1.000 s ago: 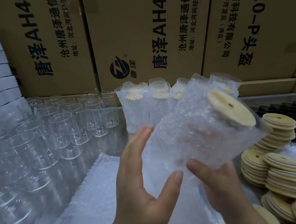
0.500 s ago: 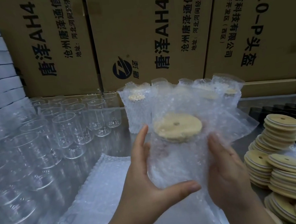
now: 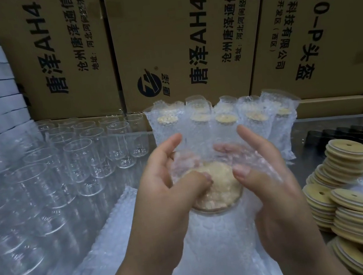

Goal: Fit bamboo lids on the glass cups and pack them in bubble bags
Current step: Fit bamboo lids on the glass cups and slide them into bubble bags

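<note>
bamboo lid (image 3: pixel 222 185) sits on the glass cup (image 3: pixel 209 212) inside a bubble bag (image 3: pixel 214 237), held upright above the middle of the desk (image 3: pixel 326 124). left grip (image 3: pixel 167 192) grasps the bag, thumb pressing the lid through the film; right grip (image 3: pixel 272 185) clasps the bag's other side. packed cups (image 3: pixel 225 119) line the far edge.

Bubble bag (image 3: pixel 201 139): clear plastic film, which I read as glossy, its surface pimpled with air cells. Bamboo lid (image 3: pixel 221 187) inside it: pale and matt, blurred by the film. Glass cups (image 3: pixel 79 160): smooth and transparent, with bright glints on rims and bases. Loose lids (image 3: pixel 354 195): matt tan bamboo faces, each with a paler ring round the edge. Cartons (image 3: pixel 174 34): matt brown cardboard with dark print. Flat bags (image 3: pixel 111 245): the same dimpled clear plastic.
</note>
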